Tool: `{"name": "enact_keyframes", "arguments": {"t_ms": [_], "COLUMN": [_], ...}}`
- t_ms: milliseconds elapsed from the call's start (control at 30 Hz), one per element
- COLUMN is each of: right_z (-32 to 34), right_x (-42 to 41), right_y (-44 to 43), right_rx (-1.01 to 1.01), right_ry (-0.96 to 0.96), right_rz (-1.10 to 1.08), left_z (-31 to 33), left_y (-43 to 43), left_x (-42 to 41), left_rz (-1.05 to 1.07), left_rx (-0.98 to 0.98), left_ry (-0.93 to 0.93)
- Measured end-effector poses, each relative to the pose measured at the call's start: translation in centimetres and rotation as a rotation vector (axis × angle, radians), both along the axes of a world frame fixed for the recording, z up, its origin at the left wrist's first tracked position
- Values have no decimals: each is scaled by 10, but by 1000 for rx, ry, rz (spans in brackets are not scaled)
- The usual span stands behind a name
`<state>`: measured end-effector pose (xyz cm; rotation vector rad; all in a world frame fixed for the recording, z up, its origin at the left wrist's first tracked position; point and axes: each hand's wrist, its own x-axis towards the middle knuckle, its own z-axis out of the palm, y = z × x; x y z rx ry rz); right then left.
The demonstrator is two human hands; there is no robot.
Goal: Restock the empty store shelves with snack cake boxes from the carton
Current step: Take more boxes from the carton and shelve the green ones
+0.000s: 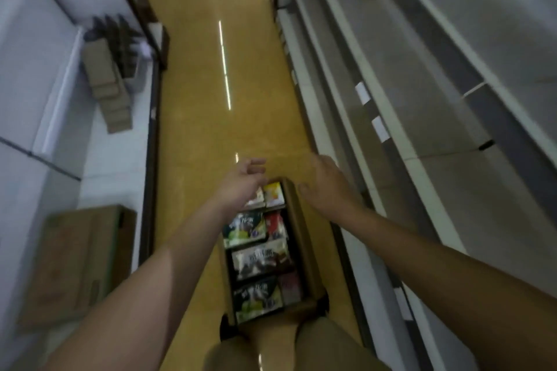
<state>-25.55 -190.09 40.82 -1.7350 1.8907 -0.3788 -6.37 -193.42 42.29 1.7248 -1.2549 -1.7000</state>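
Currently both hands are over the far end of the carton (297,220), which stands on the aisle floor (205,84) just beside the base of the R-side shelves (422,105). Placement reads as practical: the stock is within reach of the bare shelves it is meant for. The snack cake boxes (256,259) lie flat inside, packed edge to edge, approx. two per row.

- The left hand (244,178): fingers loosely curled, relaxed, holding nothing; it overlaps the far-left box.
- The right hand (327,187): palm down, fingers spread, nothing held, above the carton's far-right rim.

Judgement: both are set to take a far-row box or the carton end.

Limits:
- Motion blur makes the box print unreadable.
- The knees (271,349) cut off the carton's near end.
- Dark parts at its near corners may be wheels; cannot tell.
- The brown items (105,84) on the L-side shelf are too blurred to ID.
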Motion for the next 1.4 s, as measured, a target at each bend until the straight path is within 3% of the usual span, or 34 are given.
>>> {"name": "enact_keyframes", "arguments": {"t_ms": [433, 600, 767, 1000, 1400], "right_z": [-146, -230, -328, -435, -516], "right_x": [29, 27, 27, 53, 98], "right_y": [-7, -8, -14, -31, -70], "right_rx": [213, 315, 545, 689, 744], "right_ry": [-109, -141, -159, -349, -437], "right_rz": [137, 85, -62, -193, -282], "left_z": [-136, -213, -296, -394, -487], "left_y": [42, 56, 66, 49, 6], "left_x": [45, 62, 72, 76, 89], "left_rz": [199, 294, 381, 381, 255], "left_rx": [174, 249, 329, 332, 195], "left_ry": [-65, -116, -181, -250, -456]}}
